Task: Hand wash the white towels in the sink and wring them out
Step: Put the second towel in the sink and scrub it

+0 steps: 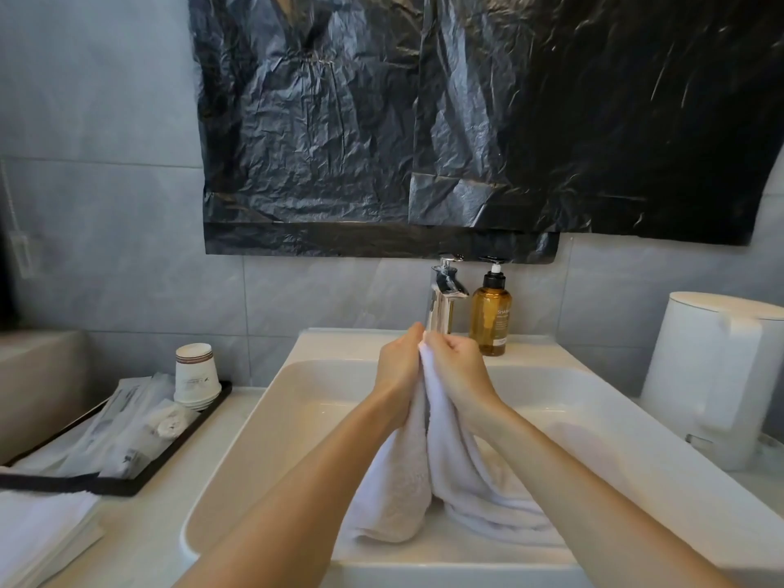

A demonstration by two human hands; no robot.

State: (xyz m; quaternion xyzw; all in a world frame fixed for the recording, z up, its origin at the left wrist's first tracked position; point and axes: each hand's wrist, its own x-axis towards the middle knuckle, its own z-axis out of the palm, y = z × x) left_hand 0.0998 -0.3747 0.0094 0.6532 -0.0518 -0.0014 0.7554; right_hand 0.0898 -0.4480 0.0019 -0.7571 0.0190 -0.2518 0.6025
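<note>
One white towel (pixel 458 468) in the one sink (pixel 263 418), long axis from raised end near the one faucet (pixel 443 299) down to the basin front, left hand (pixel 399 362) and right hand (pixel 456 367) side by side, fingers of both curled tight on the raised end, one amber bottle (pixel 491 316) behind

Both bare forearms extended forward and converging, left hand (pixel 398 362) and right hand (pixel 456 362) raised side by side, knuckles touching, fingers curled, pinching white towel (pixel 449 460) between them
</note>
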